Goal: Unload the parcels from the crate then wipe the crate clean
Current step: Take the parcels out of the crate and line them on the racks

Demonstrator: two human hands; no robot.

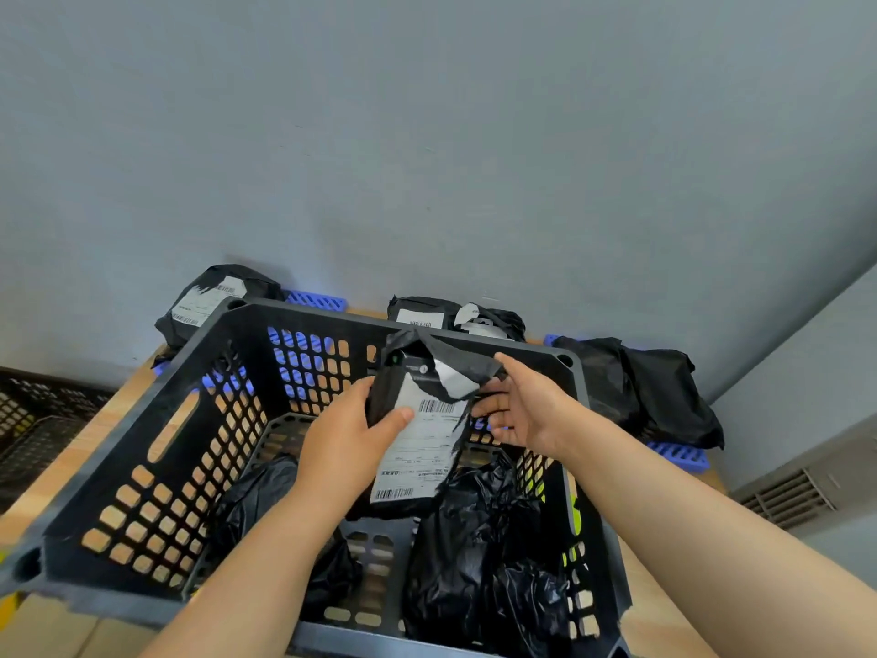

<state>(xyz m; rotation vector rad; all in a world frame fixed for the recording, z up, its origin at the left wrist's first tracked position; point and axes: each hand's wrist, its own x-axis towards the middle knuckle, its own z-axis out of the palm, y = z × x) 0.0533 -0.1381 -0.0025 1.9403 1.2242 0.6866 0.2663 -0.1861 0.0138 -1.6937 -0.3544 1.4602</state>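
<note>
The left hand (351, 434) grips a black labelled parcel (417, 444), thumb on the label, holding it up inside the black crate (308, 315) on the surface (57, 482). The right hand (527, 410) is spread open at the parcel's right edge. More bagged parcels (474, 553) lie on the crate floor.

We note: left hand (351, 434) curled round a parcel (417, 451), thumb on its front | right hand (527, 410) fingers relaxed, palm turned inward | both forearms bare, extended forward.
</note>
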